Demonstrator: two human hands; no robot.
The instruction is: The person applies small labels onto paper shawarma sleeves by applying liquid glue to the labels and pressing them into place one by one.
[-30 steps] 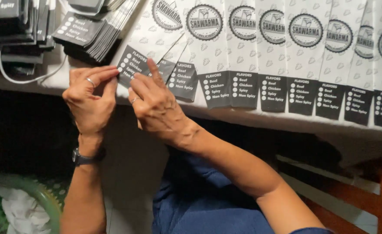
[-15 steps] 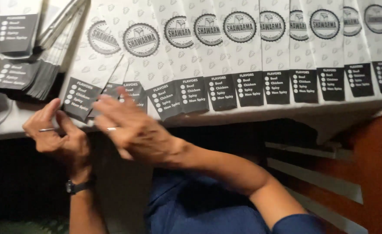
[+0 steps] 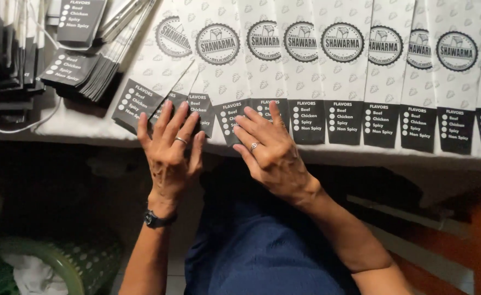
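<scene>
At far left, stacks of folded paper sleeves (image 3: 74, 68) are lying fanned on the white table (image 3: 76, 124), dark ends toward the near edge, with a thin white cord (image 3: 11, 127) looping beside them. Low in the left corner, a green basket (image 3: 71, 262) holding white cloth is sitting on the floor.

The left hand (image 3: 169, 150) is lying flat, palm down, fingers spread apart and gripping nothing; its fingertips are pressing on the dark ends of two skewed sleeves (image 3: 142, 101) at the left end of the row. A ring is showing on one finger and a dark wristwatch (image 3: 156, 219) is sitting at the wrist.

Just beside it, the right hand (image 3: 270, 150) is likewise lying open and flat, fingers splayed, clamped on nothing, fingertips resting on the dark ends of the next sleeves (image 3: 251, 109). It is also wearing a ring.

To the right, the row of white sleeves (image 3: 382, 82) is running edge to edge, overlapping, each carrying a round emblem and a dark printed end near the table edge. The person's blue garment (image 3: 262, 251) is showing below
</scene>
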